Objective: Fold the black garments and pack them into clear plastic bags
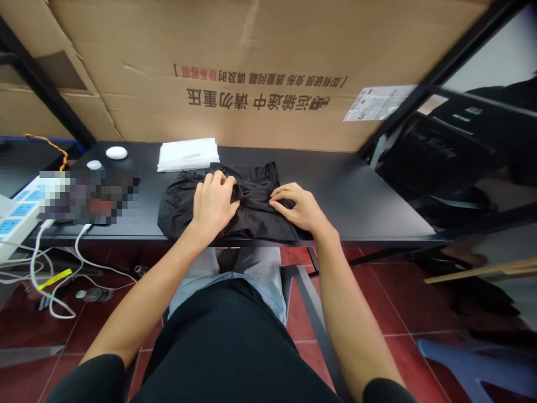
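Observation:
A crumpled piece of black cloth (pixel 260 218) lies at the front edge of the dark table, loosely bunched with folds across it. Its exact kind cannot be made out. On its left part, my left hand (pixel 215 204) has its fingers curled round a raised fold; a ring shows on one finger. My right hand (pixel 298 208) is at the right side of the cloth, with thumb and forefinger brought together on the fabric. Just behind the cloth lies a stack of white sheets (pixel 188 155).
A large cardboard sheet (pixel 251 33) with printed characters stands behind the table (pixel 356 196). To the left are a white power strip (pixel 19 215), white cables, a blurred-out device (pixel 104 196) and a white oval object (pixel 116 153). Black bags (pixel 440 145) hang or lie at right.

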